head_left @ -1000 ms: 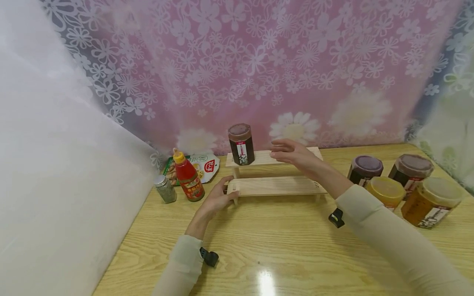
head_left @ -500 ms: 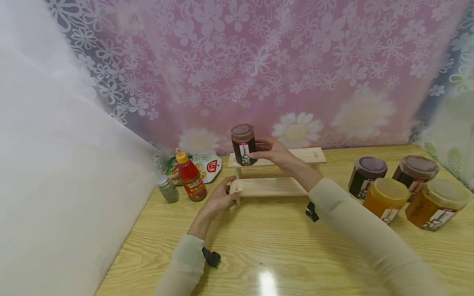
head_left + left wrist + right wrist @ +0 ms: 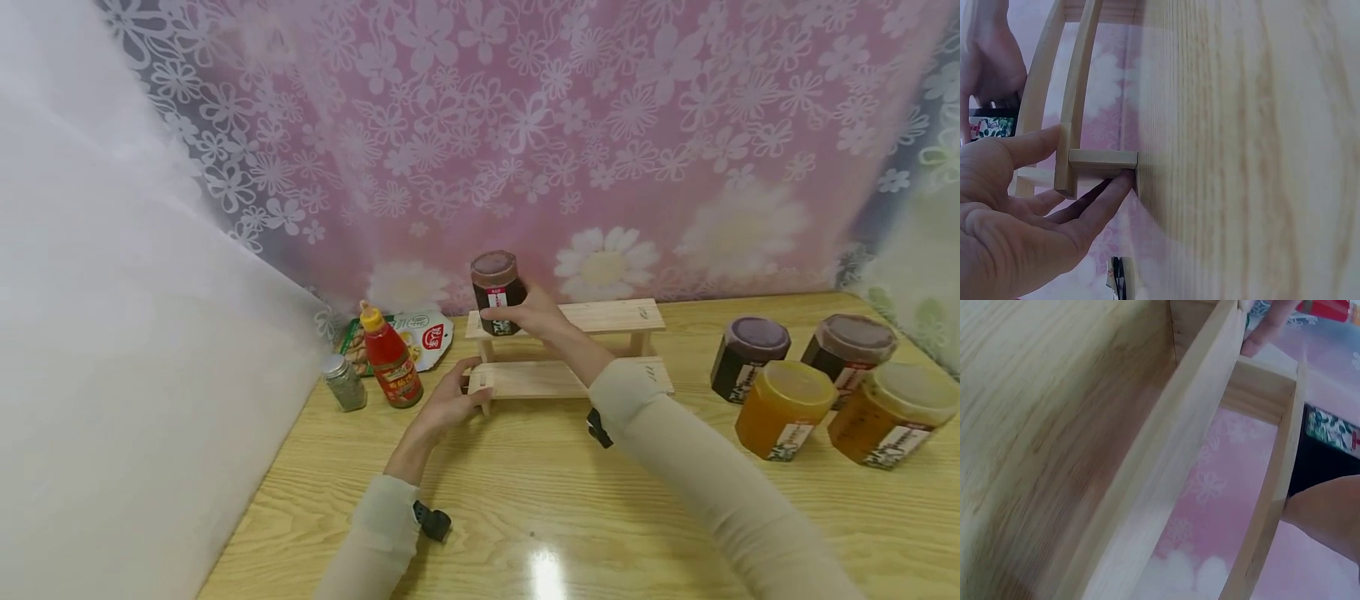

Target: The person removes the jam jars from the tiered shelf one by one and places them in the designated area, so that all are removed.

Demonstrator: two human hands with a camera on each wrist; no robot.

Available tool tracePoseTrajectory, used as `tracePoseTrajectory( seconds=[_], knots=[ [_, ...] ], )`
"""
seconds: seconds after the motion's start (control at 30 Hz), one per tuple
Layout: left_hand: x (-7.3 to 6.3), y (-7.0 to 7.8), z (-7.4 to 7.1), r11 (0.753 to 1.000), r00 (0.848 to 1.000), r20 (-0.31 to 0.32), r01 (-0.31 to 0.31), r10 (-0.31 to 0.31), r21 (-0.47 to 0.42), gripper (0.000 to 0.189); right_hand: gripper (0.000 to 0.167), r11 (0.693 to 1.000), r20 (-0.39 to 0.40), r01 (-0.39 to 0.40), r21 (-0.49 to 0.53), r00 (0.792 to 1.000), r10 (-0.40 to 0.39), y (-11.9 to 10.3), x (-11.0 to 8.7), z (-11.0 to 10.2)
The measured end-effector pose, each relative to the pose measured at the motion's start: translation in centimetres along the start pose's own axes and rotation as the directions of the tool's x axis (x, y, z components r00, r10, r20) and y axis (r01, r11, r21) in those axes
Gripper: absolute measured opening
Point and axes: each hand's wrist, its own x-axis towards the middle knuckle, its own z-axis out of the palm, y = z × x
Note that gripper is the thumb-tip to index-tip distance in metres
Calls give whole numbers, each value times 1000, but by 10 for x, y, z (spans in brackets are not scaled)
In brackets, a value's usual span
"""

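Note:
A two-tier wooden shelf [image 3: 536,379] stands on the table near the back curtain. My left hand [image 3: 450,402] grips its lower left end, and the left wrist view shows the thumb against the lower board [image 3: 1075,94] with fingers around the leg [image 3: 1104,159]. On the left end of the upper tier stands a dark jar [image 3: 487,296] with a brownish lid and a white-and-red label. My right hand [image 3: 542,317] holds this jar from its right side, thumb across the front. The hand hides part of the label; its far fingers are out of sight behind the jar.
Left of the shelf stand a red sauce bottle [image 3: 392,362] with a yellow cap and a small spice shaker [image 3: 347,385], with a food packet [image 3: 433,337] behind. At right are two dark jars [image 3: 738,362] and two amber jars [image 3: 783,412]. A floral curtain [image 3: 480,150] hangs behind.
My right hand has moved left over the upper tier and taken hold of the dark jar, which stays at the same end. My left hand keeps its grip on the shelf.

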Motion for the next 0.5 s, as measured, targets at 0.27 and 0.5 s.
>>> tracePoseTrajectory(
  seconds=[0.27, 0.5],
  knots=[
    [-1, 2, 2, 1000, 1000, 12, -1, 1, -18, 65, 80, 999, -55, 14, -49, 998, -17, 4, -4, 4],
    [-1, 0, 0, 1000, 1000, -7, -1, 1, -5, 65, 76, 996, -16, 33, -85, 999, -35, 2, -17, -4]
  ],
)
